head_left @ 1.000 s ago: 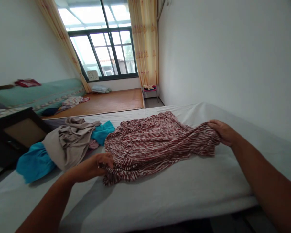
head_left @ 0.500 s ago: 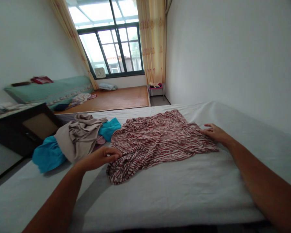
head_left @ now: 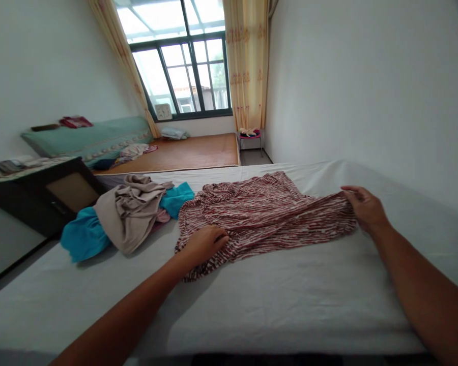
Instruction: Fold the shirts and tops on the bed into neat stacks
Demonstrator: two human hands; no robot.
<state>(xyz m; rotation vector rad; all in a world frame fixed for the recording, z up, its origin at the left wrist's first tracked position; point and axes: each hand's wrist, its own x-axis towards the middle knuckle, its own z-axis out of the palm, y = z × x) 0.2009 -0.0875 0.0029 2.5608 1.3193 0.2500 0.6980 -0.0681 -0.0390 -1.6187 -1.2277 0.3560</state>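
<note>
A red, white and dark striped shirt [head_left: 252, 203] lies spread over the white sheet, its left end bunched and wrinkled. My right hand [head_left: 368, 207] pinches its right-hand edge and holds that part slightly raised, with a fold stretched across toward the middle. On the near left part of the shirt rests my left hand [head_left: 208, 241], its fingers curled and closed on the cloth. The fingertips of this hand are partly hidden.
A heap with a beige garment [head_left: 127, 213] and blue cloth [head_left: 84, 236] lies left of the shirt. Beyond the white-sheeted bed [head_left: 282, 300] stand a dark cabinet [head_left: 41, 195] and another bed with a brown mat [head_left: 191, 150]. A white wall [head_left: 366, 91] runs along the right.
My right hand has taken the shirt's right edge and drawn it up and to the right. My left hand has moved right, from the bunched end further onto the shirt.
</note>
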